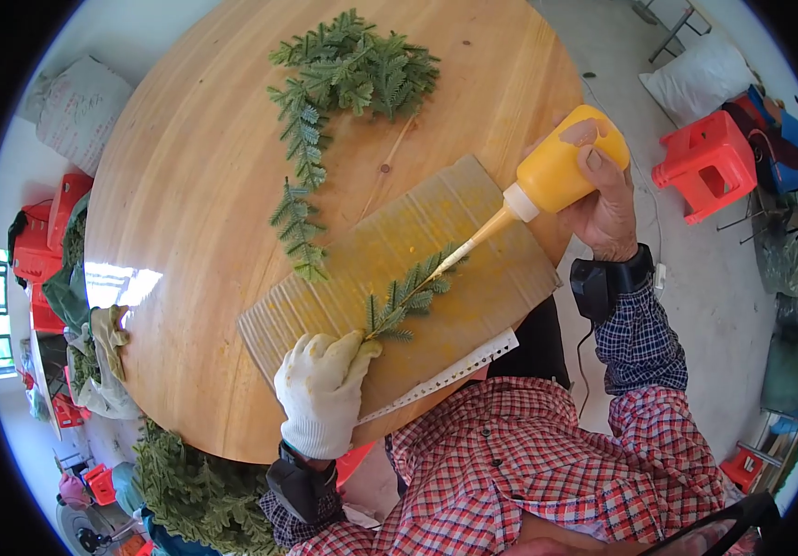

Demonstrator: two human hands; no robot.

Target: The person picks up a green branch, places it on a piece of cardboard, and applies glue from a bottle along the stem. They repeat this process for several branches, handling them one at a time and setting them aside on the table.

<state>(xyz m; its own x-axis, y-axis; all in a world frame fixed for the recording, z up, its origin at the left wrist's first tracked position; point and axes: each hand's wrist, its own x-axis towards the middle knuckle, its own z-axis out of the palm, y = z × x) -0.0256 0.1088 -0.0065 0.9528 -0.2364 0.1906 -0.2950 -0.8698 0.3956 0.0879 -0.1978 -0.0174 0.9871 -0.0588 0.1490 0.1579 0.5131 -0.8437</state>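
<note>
The gloved left hand (325,382) pinches a fir sprig (402,307), frame centre, over corrugated cardboard (501,278). The right hand (604,211), right of centre, grips a yellow squeeze bottle (556,171), nozzle (489,228) tip at the sprig.

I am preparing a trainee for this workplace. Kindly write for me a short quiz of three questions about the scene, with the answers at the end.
1. What covers the left hand?
2. True or false: the right hand is empty.
3. Fill the gap: the left hand holds a green sprig over a ribbed sheet of ____.

Key:
1. A white glove.
2. False: it holds a yellow squeeze bottle, its nozzle slanting down toward the sprig.
3. Cardboard.
</note>
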